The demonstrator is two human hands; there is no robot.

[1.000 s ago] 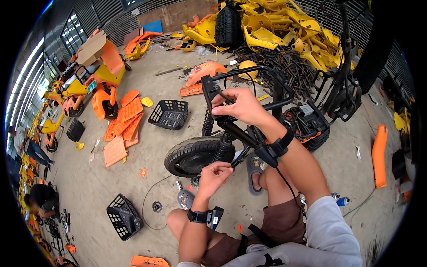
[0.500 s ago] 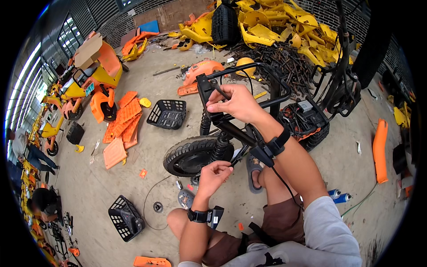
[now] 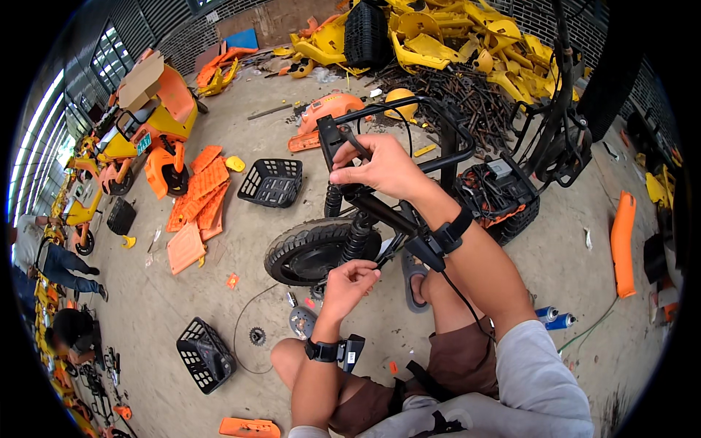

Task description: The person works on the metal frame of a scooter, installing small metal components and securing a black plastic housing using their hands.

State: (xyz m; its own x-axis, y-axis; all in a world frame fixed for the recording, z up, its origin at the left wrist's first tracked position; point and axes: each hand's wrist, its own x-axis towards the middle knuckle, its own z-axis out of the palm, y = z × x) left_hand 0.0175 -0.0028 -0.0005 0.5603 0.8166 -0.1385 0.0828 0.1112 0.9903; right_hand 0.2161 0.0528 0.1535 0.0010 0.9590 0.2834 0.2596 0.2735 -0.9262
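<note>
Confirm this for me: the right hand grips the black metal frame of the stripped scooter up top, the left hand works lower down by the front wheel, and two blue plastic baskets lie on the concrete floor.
One detail is off. The head view shows the plastic baskets are black, not blue. The rest stands: the right hand grips the black metal scooter frame up top, the left hand works lower by the front wheel, and both baskets lie on the concrete floor.

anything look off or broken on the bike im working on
Yes. The small black bike is stripped: no body panels, and wiring sits exposed in its open rear compartment. A loose sprocket lies on the concrete floor, orange panels scattered nearby.
</note>
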